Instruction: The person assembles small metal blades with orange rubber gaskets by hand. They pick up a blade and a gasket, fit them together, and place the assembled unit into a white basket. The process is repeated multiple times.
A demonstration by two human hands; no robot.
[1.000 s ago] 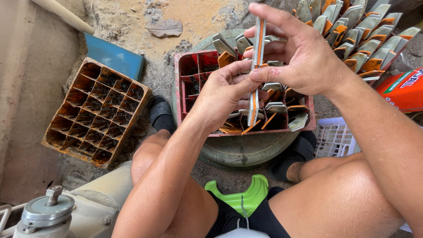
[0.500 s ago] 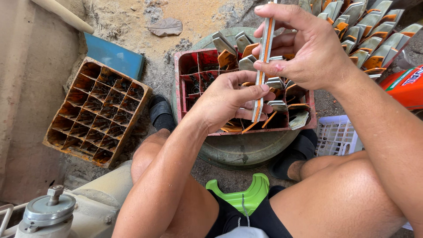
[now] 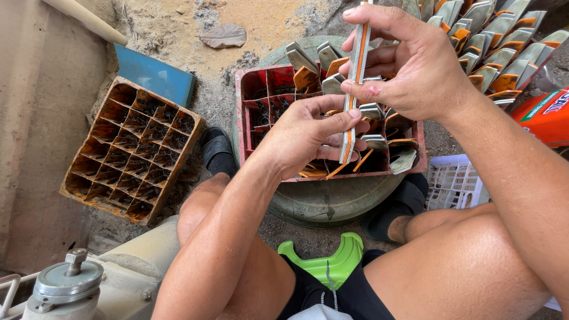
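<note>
A seated person is looking down at both hands, which are holding a long, thin strip (image 3: 354,89) with grey and orange faces, standing nearly upright above a red crate (image 3: 249,106). The right hand (image 3: 415,71) is pinching the strip's upper part between thumb and fingers. The left hand (image 3: 308,136) is lower, its thumb pressing the strip's lower part against its curled fingers. The strip's long axis is running from the far top down toward the crate, so the left hand is sitting nearer the crate. The crate is holding similar grey and orange pieces and resting on a round green lid (image 3: 320,204). A rusty divided crate (image 3: 127,148) is lying well apart to the left.
</note>
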